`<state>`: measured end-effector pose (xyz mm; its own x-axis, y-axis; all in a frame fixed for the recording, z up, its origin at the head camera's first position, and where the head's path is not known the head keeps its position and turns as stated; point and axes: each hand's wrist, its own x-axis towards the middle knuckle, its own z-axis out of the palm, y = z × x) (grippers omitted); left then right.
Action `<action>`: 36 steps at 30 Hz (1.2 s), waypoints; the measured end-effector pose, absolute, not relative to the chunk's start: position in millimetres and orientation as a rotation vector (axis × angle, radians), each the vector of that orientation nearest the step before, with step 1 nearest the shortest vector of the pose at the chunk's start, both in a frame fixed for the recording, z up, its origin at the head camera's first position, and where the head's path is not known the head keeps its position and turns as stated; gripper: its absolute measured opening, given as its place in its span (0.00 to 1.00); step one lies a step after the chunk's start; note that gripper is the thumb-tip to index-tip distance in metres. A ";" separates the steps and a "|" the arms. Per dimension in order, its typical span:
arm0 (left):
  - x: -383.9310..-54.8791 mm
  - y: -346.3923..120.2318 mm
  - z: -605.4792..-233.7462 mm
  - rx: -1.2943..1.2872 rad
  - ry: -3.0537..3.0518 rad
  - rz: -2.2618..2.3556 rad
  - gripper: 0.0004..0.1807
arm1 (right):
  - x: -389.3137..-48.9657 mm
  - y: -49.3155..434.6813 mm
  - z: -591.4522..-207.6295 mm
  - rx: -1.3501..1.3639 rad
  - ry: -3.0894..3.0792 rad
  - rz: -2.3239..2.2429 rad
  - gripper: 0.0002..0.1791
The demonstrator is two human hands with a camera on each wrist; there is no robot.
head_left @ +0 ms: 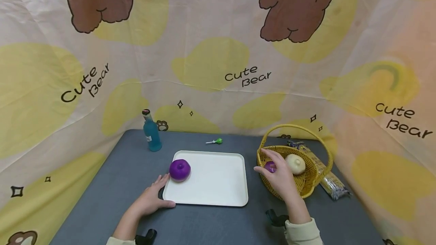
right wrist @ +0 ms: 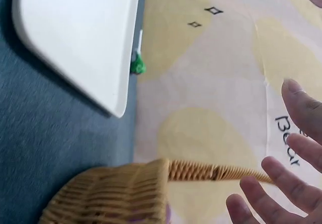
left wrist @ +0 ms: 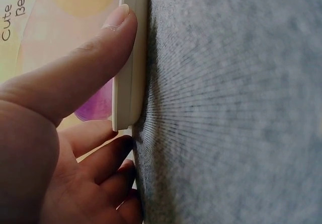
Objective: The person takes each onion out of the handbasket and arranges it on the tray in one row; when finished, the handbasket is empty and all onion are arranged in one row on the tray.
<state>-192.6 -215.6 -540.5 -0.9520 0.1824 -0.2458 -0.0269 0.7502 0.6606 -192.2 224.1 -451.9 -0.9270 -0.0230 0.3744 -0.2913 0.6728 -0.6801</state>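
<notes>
A white tray (head_left: 216, 184) lies on the table with a round, dimpled purple ball-like object (head_left: 179, 170) near its left end. At the tray's near-left corner my left hand (head_left: 149, 199) rests with thumb and fingers spread; the left wrist view shows the thumb (left wrist: 100, 53) against the tray edge. My right hand (head_left: 282, 179) is held over a yellow wicker basket (head_left: 308, 184), thumb and fingers apart, with nothing between them. Inside the basket are a white onion-like bulb (head_left: 295, 164) and a purple object (head_left: 270, 166), partly hidden by that hand.
A blue bottle (head_left: 152, 135) stands at the back left. Behind the tray lies a green lollipop (head_left: 218, 141). To the basket's right is a long clear-wrapped packet (head_left: 332, 184). The basket's tall handle (head_left: 296, 126) arches upward. A printed cloth (head_left: 204, 22) hangs behind the table.
</notes>
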 end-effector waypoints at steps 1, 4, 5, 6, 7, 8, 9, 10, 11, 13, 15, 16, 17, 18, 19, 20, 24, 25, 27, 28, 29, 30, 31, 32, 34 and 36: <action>-192.6 -215.6 -540.7 0.122 2.655 1.008 0.66 | -192.7 227.8 -453.9 0.229 -2.566 1.133 0.36; -192.7 -215.7 -540.7 0.131 2.658 1.007 0.65 | -194.0 238.3 -459.6 0.160 -2.602 1.169 0.36; -192.7 -215.7 -540.7 0.133 2.659 1.006 0.65 | -194.7 241.7 -461.5 0.139 -2.611 1.180 0.36; -192.9 -215.8 -541.0 0.135 2.658 1.008 0.65 | -195.5 245.1 -463.3 0.119 -2.619 1.187 0.37; -192.8 -216.1 -540.8 0.133 2.658 1.008 0.65 | -196.2 247.9 -464.8 0.102 -2.627 1.194 0.37; -192.8 -216.3 -540.5 0.133 2.656 1.009 0.65 | -197.1 250.8 -466.4 0.088 -2.636 1.198 0.37; -192.8 -216.3 -540.3 0.132 2.655 1.008 0.65 | -198.2 253.5 -468.0 0.077 -2.643 1.197 0.37; -192.8 -216.4 -540.2 0.129 2.653 1.007 0.65 | -199.2 256.0 -469.5 0.071 -2.650 1.194 0.37; -192.8 -216.6 -540.1 0.127 2.650 1.007 0.65 | -200.3 258.3 -471.1 0.065 -2.659 1.190 0.37; -192.9 -216.7 -539.9 0.122 2.647 1.007 0.66 | -202.6 262.4 -474.3 0.055 -2.682 1.169 0.37; -193.1 -216.9 -539.8 0.122 2.647 1.008 0.65 | -204.9 265.7 -477.5 0.046 -2.705 1.143 0.36; -193.1 -217.1 -539.7 0.121 2.648 1.006 0.65 | -205.6 267.2 -479.0 0.041 -2.719 1.133 0.36; -193.3 -217.1 -539.6 0.123 2.648 1.006 0.65 | -206.4 268.6 -480.5 0.034 -2.735 1.123 0.36; -193.5 -217.0 -539.4 0.123 2.649 1.006 0.65 | -207.1 269.9 -482.0 0.028 -2.751 1.113 0.36; -193.8 -217.0 -539.4 0.125 2.649 1.005 0.65 | -207.6 271.1 -483.4 0.020 -2.768 1.103 0.36; -194.0 -216.9 -539.2 0.126 2.648 1.006 0.65 | -208.2 272.4 -484.8 0.014 -2.785 1.094 0.36; -193.9 -217.3 -539.4 0.130 2.643 1.010 0.65 | -210.6 275.9 -490.5 0.004 -2.848 1.087 0.36; -193.9 -217.4 -539.6 0.131 2.643 1.010 0.65 | -211.3 276.7 -491.9 0.008 -2.859 1.089 0.36; -193.7 -217.3 -539.5 0.129 2.640 1.014 0.65 | -212.3 277.6 -494.2 0.026 -2.875 1.102 0.36; -193.5 -217.3 -539.6 0.127 2.639 1.014 0.65 | -212.5 277.8 -494.9 0.034 -2.881 1.111 0.36; -193.4 -217.3 -539.5 0.125 2.637 1.014 0.65 | -212.6 277.9 -495.8 0.038 -2.890 1.113 0.36; -193.1 -217.2 -539.2 0.119 2.635 1.015 0.65 | -212.8 277.9 -496.5 0.041 -2.896 1.117 0.36; -192.7 -217.0 -539.3 0.116 2.634 1.016 0.65 | -212.9 278.1 -497.0 0.046 -2.904 1.114 0.36; -192.2 -216.8 -539.2 0.112 2.633 1.018 0.65 | -213.1 278.1 -497.3 0.047 -2.910 1.114 0.36; -191.6 -216.3 -538.5 0.105 2.632 1.015 0.65 | -213.2 278.0 -497.2 0.039 -2.924 1.111 0.36; -191.5 -215.8 -537.9 0.102 2.632 1.015 0.65 | -213.5 277.9 -496.9 0.040 -2.931 1.104 0.36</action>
<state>-191.5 -215.8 -537.9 -0.9472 0.1781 -0.2667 -0.0469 0.7455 0.6648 -213.5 277.9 -496.9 -0.9996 -0.0203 0.0177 -0.0269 0.7513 -0.6594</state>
